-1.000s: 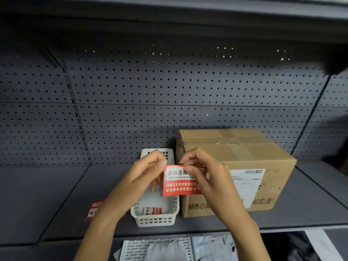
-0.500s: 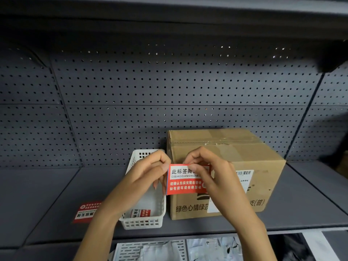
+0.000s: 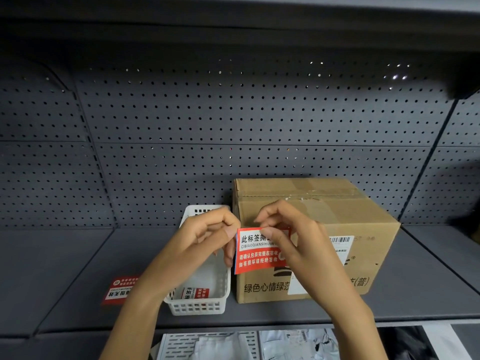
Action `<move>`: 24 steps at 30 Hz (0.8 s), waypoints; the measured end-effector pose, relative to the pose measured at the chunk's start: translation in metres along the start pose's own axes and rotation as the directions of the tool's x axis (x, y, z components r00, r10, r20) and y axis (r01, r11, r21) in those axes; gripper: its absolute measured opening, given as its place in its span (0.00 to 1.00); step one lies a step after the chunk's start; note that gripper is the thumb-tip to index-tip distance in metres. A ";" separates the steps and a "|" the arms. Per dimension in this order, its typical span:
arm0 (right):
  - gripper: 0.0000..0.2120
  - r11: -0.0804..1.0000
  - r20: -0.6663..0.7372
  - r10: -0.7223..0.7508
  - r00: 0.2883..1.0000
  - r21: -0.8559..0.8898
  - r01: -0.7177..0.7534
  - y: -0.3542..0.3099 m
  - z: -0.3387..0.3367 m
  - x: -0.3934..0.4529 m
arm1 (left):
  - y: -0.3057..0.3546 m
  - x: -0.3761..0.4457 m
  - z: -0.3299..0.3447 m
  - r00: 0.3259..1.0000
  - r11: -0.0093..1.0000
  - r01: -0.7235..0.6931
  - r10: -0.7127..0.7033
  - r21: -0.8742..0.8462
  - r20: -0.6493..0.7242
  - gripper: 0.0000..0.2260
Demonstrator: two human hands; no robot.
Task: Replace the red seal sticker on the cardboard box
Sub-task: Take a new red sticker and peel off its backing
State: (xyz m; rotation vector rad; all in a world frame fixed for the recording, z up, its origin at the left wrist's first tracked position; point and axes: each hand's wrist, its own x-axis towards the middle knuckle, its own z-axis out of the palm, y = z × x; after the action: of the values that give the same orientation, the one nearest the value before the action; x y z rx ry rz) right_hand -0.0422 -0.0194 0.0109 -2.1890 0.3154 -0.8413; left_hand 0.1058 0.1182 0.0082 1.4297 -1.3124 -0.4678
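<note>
A red seal sticker (image 3: 255, 252) with white Chinese print hangs upright in front of the cardboard box (image 3: 363, 211). My left hand (image 3: 202, 242) pinches its left edge with thumb and fingers. My right hand (image 3: 288, 240) pinches its top right corner and hides that part. The box stands on the grey shelf, taped across its top, with a white barcode label (image 3: 341, 241) on its front face. I cannot tell whether the sticker touches the box.
A white plastic basket (image 3: 200, 306) left of the box holds another red sticker (image 3: 196, 293). One more red sticker (image 3: 118, 292) lies flat on the shelf (image 3: 65, 268) at the left. Perforated grey panels form the back wall. Below the shelf edge are a white tray (image 3: 207, 344) and bagged items.
Both hands stay pinched on the sticker. It has shifted slightly toward the box's front left edge as the view drifted right.
</note>
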 end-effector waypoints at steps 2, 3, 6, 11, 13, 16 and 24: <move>0.08 0.998 -0.040 -0.012 0.999 -0.055 0.010 0.000 0.002 -0.001 | 0.002 0.000 0.001 1.000 1.000 -0.009 0.009 0.009 -0.007 0.10; 0.08 0.991 -0.071 -0.049 0.996 -0.127 0.040 -0.001 0.003 -0.002 | 0.004 -0.001 0.002 1.000 1.000 -0.015 0.015 0.017 -0.009 0.10; 0.07 0.944 -0.090 -0.170 0.981 -0.300 0.136 -0.011 0.007 -0.005 | 0.010 -0.001 0.006 0.999 0.999 -0.039 0.039 0.020 -0.019 0.11; 0.14 0.944 -0.002 -0.186 0.983 -0.279 0.178 -0.024 0.012 -0.011 | 0.020 -0.003 0.014 0.996 0.992 -0.079 0.081 0.097 -0.020 0.10; 0.13 0.953 -0.017 -0.171 0.985 -0.255 0.161 -0.026 0.011 -0.012 | 0.023 -0.005 0.016 0.996 0.983 -0.086 0.091 0.162 -0.022 0.10; 0.13 0.958 -0.047 -0.143 0.989 -0.259 0.126 -0.028 0.010 -0.014 | 0.026 -0.007 0.020 0.992 0.960 -0.112 0.124 0.257 -0.033 0.11; 0.14 0.959 -0.032 -0.098 0.995 -0.269 0.085 -0.031 0.009 -0.015 | 0.023 -0.010 0.019 0.987 0.915 -0.129 0.155 0.383 -0.035 0.10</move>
State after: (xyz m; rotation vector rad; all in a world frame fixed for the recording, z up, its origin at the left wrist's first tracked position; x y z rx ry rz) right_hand -0.0482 0.0140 0.0222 -2.4533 0.3705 -0.9464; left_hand 0.0763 0.1231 0.0181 1.6341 -1.4976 -0.0668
